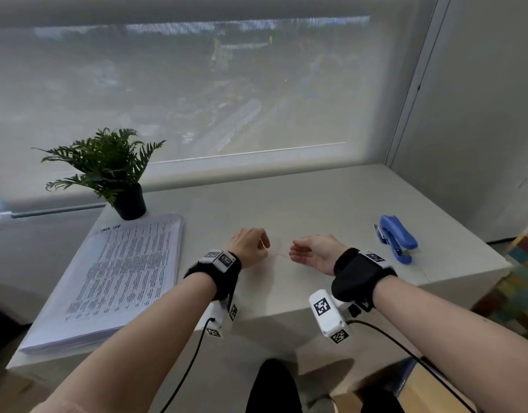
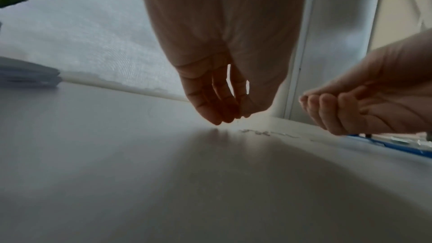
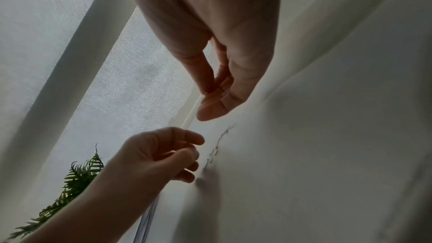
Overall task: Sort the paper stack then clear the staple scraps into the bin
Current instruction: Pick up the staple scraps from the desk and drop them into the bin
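Near edge of the white table [image 1: 286,305]: both forearms cross it, wrists strapped with black bands and white camera modules, cables hanging below the edge.

Left hand [image 1: 251,245], knuckles up, hovers just above the tabletop at centre. Left wrist view: fingers [image 2: 210,103] curled down and bunched together, tips just above the surface; whether they pinch a scrap, can't tell.

Right hand [image 1: 312,251], palm turned up and inward, just beside the left, small gap between them. Fingers [image 2: 327,110] curled and pressed side by side; right wrist view shows thumb closing on fingertips, whether anything is held can't tell.

Staple scraps [image 3: 217,147]: thin ragged line on the table under and between the two hands, also visible in the left wrist view [image 2: 257,132].

Paper stack [image 1: 117,275]: left side, squared, printed side up, near corner overhanging the front edge.

Blue stapler [image 1: 398,238]: right side, near the right edge, well apart from hands.

Bare tabletop runs behind the hands to the far edge.

Far left corner: black pot [image 1: 129,202] holding a fern, just beyond the stack. Behind: a window blind.
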